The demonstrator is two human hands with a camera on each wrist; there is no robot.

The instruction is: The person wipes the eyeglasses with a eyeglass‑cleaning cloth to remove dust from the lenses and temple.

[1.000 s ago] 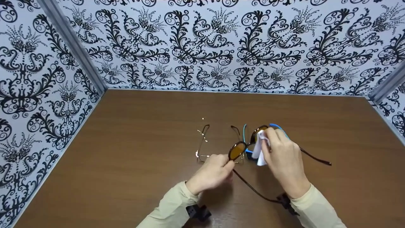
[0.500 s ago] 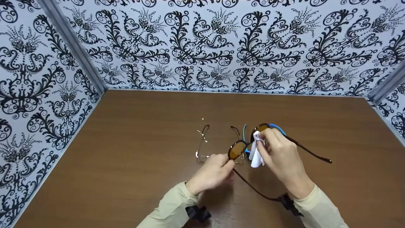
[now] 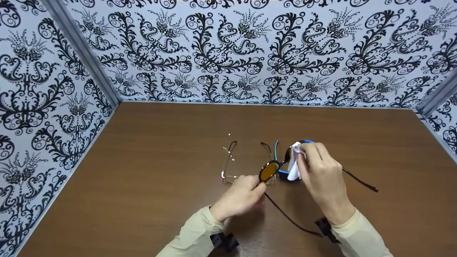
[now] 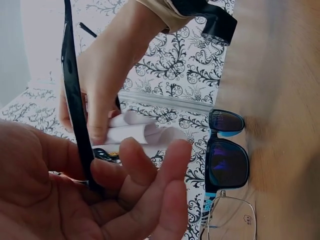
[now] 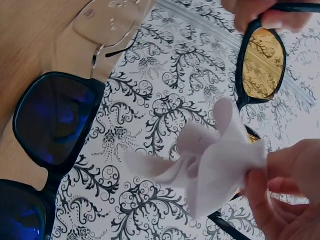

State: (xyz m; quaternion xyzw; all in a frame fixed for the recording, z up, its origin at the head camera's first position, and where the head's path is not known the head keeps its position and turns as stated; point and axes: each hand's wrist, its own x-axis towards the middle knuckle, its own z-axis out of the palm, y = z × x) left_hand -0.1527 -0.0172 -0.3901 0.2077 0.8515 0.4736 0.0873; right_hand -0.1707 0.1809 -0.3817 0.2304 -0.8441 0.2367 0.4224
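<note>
Dark-framed sunglasses with amber lenses [image 3: 269,171] are held above the table, their temples spread. My left hand [image 3: 242,195] pinches them at the outer end of one lens, near the hinge. With fingers and thumb, my right hand [image 3: 323,175] grips a folded white cloth [image 3: 294,162] against the other lens, which it mostly covers. In the right wrist view the cloth [image 5: 220,160] bunches outward from the fingertips, and the uncovered amber lens [image 5: 262,62] shows beside it. The left wrist view has one dark temple [image 4: 75,95] passing in front of the left palm.
Behind the hands, thin metal-framed eyeglasses [image 3: 227,167] lie on the brown table [image 3: 160,160]. Beside them are black-and-blue sunglasses [image 4: 227,162] with dark lenses, partly hidden in the head view. Patterned wall panels [image 3: 242,50] border the table at the back and sides.
My right hand and the cloth have shifted slightly back and forth over the far lens. The amber sunglasses have tilted a little; my left hand has stayed nearly still.
</note>
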